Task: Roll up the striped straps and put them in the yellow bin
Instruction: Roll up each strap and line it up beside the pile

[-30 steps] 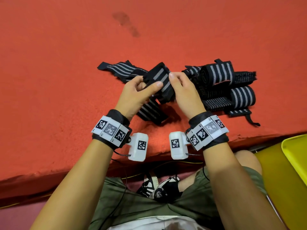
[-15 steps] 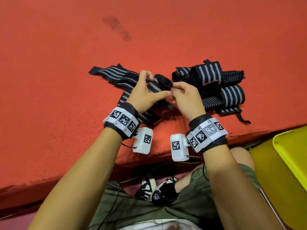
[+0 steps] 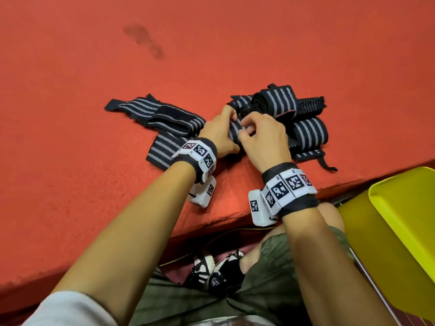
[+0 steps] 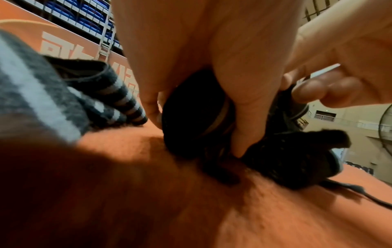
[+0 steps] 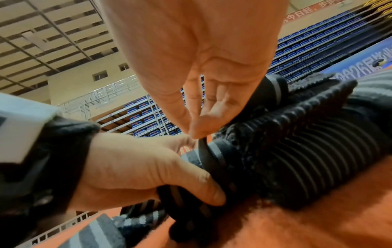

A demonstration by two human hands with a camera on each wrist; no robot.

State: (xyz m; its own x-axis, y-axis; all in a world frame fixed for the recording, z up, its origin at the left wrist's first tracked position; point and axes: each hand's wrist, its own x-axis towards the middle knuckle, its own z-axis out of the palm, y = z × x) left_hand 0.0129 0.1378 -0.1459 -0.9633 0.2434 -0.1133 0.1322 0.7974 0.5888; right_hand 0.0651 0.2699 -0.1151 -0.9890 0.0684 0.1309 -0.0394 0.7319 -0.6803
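Red mat (image 3: 94, 67); both hands, left hand (image 3: 220, 135), right hand (image 3: 263, 137), gripping one striped strap (image 3: 235, 130); two rolled straps (image 3: 306, 118); one yellow bin (image 3: 400, 220)

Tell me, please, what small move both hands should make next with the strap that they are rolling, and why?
Probably another turn of the roll toward the loose end. Both the left hand and the right hand grip the half-rolled strap on the red mat, and its flat tail lies unrolled beside the left wrist. The yellow bin can wait.
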